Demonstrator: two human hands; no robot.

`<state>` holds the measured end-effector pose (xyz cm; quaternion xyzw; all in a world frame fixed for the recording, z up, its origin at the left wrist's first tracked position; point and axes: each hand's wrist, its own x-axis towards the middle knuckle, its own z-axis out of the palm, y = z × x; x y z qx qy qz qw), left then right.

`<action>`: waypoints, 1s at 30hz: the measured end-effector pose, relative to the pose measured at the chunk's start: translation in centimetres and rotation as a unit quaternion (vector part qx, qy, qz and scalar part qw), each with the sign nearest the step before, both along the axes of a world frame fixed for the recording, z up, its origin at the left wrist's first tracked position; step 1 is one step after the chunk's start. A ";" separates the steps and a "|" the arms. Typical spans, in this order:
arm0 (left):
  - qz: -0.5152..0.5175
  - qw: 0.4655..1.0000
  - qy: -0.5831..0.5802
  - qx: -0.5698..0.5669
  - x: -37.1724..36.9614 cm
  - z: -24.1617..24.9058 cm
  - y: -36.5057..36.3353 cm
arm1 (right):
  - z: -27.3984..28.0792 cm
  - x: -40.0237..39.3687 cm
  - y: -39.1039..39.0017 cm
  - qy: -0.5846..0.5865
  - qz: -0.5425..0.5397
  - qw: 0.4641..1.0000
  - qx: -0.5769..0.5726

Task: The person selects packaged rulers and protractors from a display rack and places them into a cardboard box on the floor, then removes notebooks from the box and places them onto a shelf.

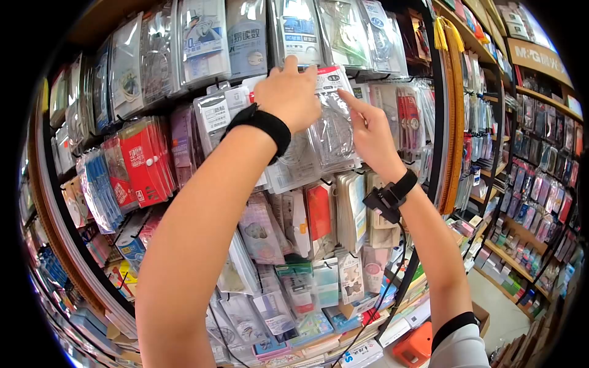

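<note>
A clear plastic package with a red-and-white header card hangs tilted at the front of the rack, with what look like clear drawing rulers inside. My left hand is at the package's upper left edge, its fingers closed near the header; the fingertips are partly hidden. On the right side my right hand has its index finger stretched out, its tip touching the package near the header. The other fingers are curled and partly hidden. Beside and behind are similar clear packs. Both wrists wear black bands.
More ruler packs hang in the row above. Red folders hang at the left, and stationery packs fill the rows below. A black post and brown strips bound the rack's right side. An orange object sits low right.
</note>
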<state>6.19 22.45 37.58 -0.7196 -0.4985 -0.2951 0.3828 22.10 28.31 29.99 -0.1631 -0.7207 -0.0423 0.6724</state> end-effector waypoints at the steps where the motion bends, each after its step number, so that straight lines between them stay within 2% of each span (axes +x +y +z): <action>1: 0.017 0.999 0.015 0.025 0.2 0.2 0.4 | -0.1 0.0 -0.2 0.014 0.012 1.000 0.004; 3: 0.030 1.000 0.002 0.010 0.4 0.5 1.2 | -0.2 0.4 -0.9 0.012 0.034 0.997 -0.067; 7: 0.025 0.998 0.031 0.039 -0.2 0.6 2.4 | -0.3 0.9 -0.7 0.030 0.087 0.990 -0.103; 13: 0.050 0.998 0.047 0.002 0.3 1.4 2.4 | 0.7 1.2 -0.4 0.046 0.145 0.976 -0.156; 16: 0.037 0.998 0.051 0.025 0.1 0.7 3.2 | 0.2 1.3 -0.1 0.034 0.144 0.973 -0.176; 17: 0.053 0.994 0.067 0.069 0.2 0.1 3.5 | 0.0 1.3 -0.1 0.029 0.139 0.973 -0.183; 18: 0.068 0.988 0.082 0.114 0.2 -0.8 4.0 | -0.5 1.1 0.6 -0.003 0.049 0.994 -0.099; 20: 0.108 0.974 0.099 0.175 0.3 -2.2 5.0 | -1.8 0.2 2.4 -0.067 -0.130 0.987 0.071; 23: 0.061 0.949 0.060 0.305 -0.4 -4.9 6.7 | -2.3 -0.9 -0.7 -0.119 -0.401 0.908 0.021; 24: 0.058 0.961 0.020 0.268 -0.4 -5.9 6.2 | -2.2 -1.1 -0.8 -0.117 -0.411 0.904 0.009; 25: 0.055 0.973 -0.025 0.221 -0.3 -6.9 5.7 | -2.1 -1.5 -1.1 -0.102 -0.402 0.908 0.065; 27: 0.060 0.981 -0.044 0.180 -1.0 -9.1 4.8 | -2.1 -2.4 -1.8 -0.069 -0.378 0.907 0.172; 30: 0.047 0.983 -0.009 0.177 -3.2 -10.7 4.5 | -2.5 -3.1 0.1 -0.110 -0.314 0.934 0.133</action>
